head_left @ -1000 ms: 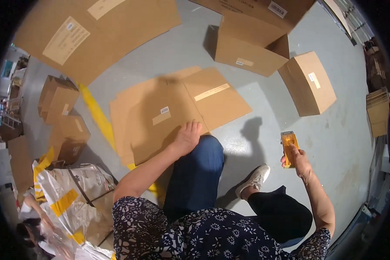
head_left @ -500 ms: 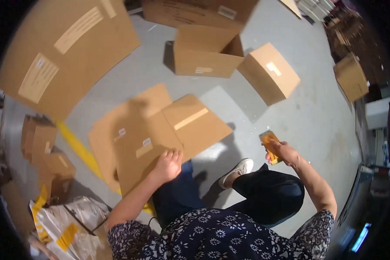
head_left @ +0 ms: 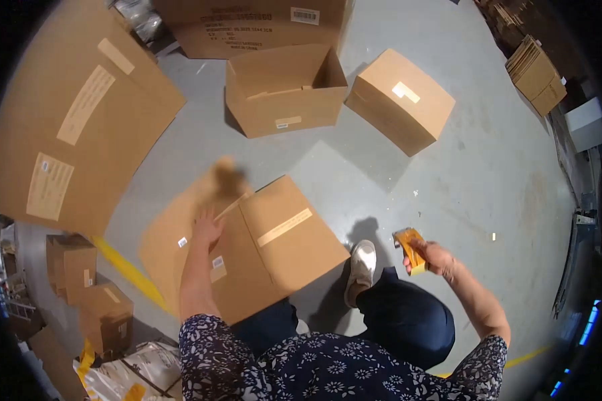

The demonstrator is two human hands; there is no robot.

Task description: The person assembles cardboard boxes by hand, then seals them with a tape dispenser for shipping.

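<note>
A flattened cardboard box (head_left: 261, 260) lies in front of my legs, its creased panels marked with pale tape strips and small white labels. My left hand (head_left: 209, 229) rests on it near the far edge of its upper layer, fingers apart. Beneath and beyond that hand another cardboard layer (head_left: 167, 227) extends, its far corner blurred and in shadow. Off to the right, my right hand (head_left: 437, 258) grips an orange-yellow tape dispenser (head_left: 410, 247) with a metal front end, held above the floor beside my knee.
Ahead stand an open-topped box (head_left: 287, 110), a closed box (head_left: 405, 100) and a large printed carton (head_left: 247, 27). A big cardboard sheet (head_left: 80, 120) fills the upper left. Small boxes (head_left: 104, 317) and a white wrapped bundle (head_left: 140, 374) sit at the left, near a yellow floor line (head_left: 130, 274).
My left hand has moved from the near edge of the flattened box to its far side. The box lies closer to my legs. The tape dispenser stays in my right hand.
</note>
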